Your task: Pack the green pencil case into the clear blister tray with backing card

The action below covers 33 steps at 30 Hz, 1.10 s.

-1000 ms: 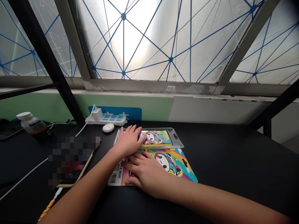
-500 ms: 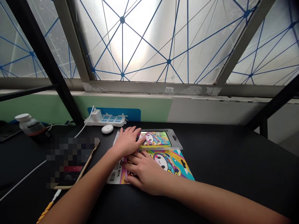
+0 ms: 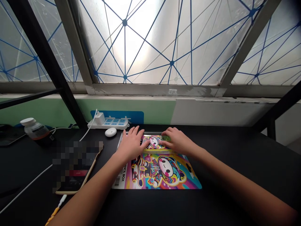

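A colourful card [image 3: 164, 175] printed with a cartoon figure and the words "PENCIL BOX" lies flat on the black table. Across its far part sits a clear plastic blister pack [image 3: 160, 152], with a small picture of the same cartoon showing through. My left hand [image 3: 131, 142] rests on the pack's left end, fingers spread and thumb pointing inward. On its right end lies my right hand [image 3: 176, 141], fingers stretched toward the far edge and thumb apart. Both palms cover the pack's ends, so what lies under them is hidden.
Left of the card lie a tablet-like device [image 3: 90, 169] with a blurred screen and a small white round case [image 3: 110, 132]. A power strip [image 3: 108, 123] stands by the wall. A white-capped bottle [image 3: 35, 128] is at far left. Black metal bars [image 3: 47, 59] frame the table.
My right hand has moved off the card's left part to the pack's right end, uncovering the card's picture. My left hand stays at the pack's left end. The view has shifted slightly.
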Available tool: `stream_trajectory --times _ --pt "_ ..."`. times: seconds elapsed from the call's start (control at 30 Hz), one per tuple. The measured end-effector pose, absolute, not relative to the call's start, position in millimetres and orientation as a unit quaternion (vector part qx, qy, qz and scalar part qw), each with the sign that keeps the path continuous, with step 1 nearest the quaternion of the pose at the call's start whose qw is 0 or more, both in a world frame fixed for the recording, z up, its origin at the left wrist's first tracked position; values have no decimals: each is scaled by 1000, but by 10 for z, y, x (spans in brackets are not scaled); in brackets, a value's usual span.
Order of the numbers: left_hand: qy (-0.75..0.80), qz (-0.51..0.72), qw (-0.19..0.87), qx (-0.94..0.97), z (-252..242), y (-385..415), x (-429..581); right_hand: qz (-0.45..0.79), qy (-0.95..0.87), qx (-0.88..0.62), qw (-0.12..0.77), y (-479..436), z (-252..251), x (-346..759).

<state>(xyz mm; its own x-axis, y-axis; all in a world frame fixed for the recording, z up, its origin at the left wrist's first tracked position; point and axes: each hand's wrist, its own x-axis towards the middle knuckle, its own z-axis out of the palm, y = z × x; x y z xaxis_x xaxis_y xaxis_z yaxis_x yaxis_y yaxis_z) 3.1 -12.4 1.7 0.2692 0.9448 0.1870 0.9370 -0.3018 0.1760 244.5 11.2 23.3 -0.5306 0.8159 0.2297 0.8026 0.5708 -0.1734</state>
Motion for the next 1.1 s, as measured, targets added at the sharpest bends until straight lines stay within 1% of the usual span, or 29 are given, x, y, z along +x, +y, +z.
stream_trajectory --times 0.1,0.2,0.3,0.5,0.67,0.87,0.97,1.1 --pt "593 144 -7 792 32 -137 57 90 -876 -462 104 284 238 2602" --pt "592 165 -31 788 49 -151 80 112 -879 -456 82 312 248 2602" --pt "593 174 -50 785 62 -159 94 109 -873 -469 78 319 235 2563" --pt "594 167 -60 784 104 -162 80 81 -868 -479 101 347 157 2566" --pt "611 159 -69 772 176 -138 -57 39 -863 -480 156 198 189 2529" --pt "586 171 -39 791 319 -62 -275 3 -867 -436 242 25 232 2470" --pt "557 220 -66 798 490 -182 -282 -28 -874 -389 290 -60 347 2501" --pt "514 320 -129 786 630 -660 -202 -61 -856 -364 363 -417 496 2622"
